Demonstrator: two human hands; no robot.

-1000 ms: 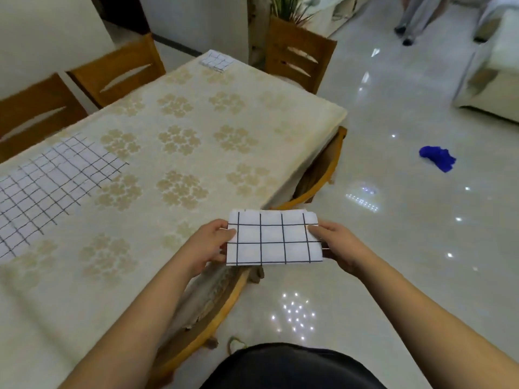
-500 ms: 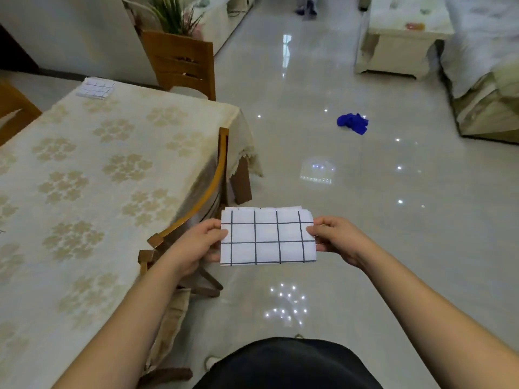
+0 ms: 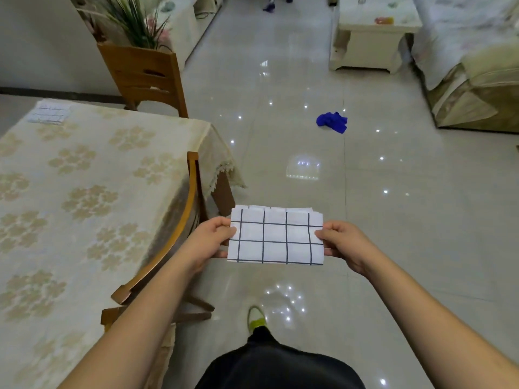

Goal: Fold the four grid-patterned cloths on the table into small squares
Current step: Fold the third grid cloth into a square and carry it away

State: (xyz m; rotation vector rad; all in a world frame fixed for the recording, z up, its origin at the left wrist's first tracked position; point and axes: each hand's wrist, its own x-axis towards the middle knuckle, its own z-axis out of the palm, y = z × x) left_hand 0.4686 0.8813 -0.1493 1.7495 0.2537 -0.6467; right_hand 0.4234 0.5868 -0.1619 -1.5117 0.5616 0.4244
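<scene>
A folded grid-patterned cloth [image 3: 275, 238] is held in the air over the tiled floor [image 3: 393, 220], to the right of the table [image 3: 84, 192] and clear of its edge. The cloth forms a flat rectangle several layers thick, its stacked edges visible along the far side. The left hand [image 3: 209, 242] pinches the cloth's left edge, thumb on the upper face and fingers curled beneath. The right hand [image 3: 344, 244] pinches the right edge in the same manner. Both forearms extend forward from the bottom of the view. A second folded grid cloth [image 3: 49, 115] lies at the far left corner of the table, which is covered by a cream tablecloth with a floral pattern. One wooden chair [image 3: 174, 237] is tucked against the table's near right side; another wooden chair [image 3: 146, 77] stands at the far end, with a potted plant [image 3: 134, 21] behind it. A crumpled blue cloth [image 3: 332, 122] lies on the floor well apart from the hands. A low cream cabinet [image 3: 370, 37] and a covered sofa [image 3: 477, 80] stand at upper right. One shoe [image 3: 256, 317] of the person shows below the held cloth.
</scene>
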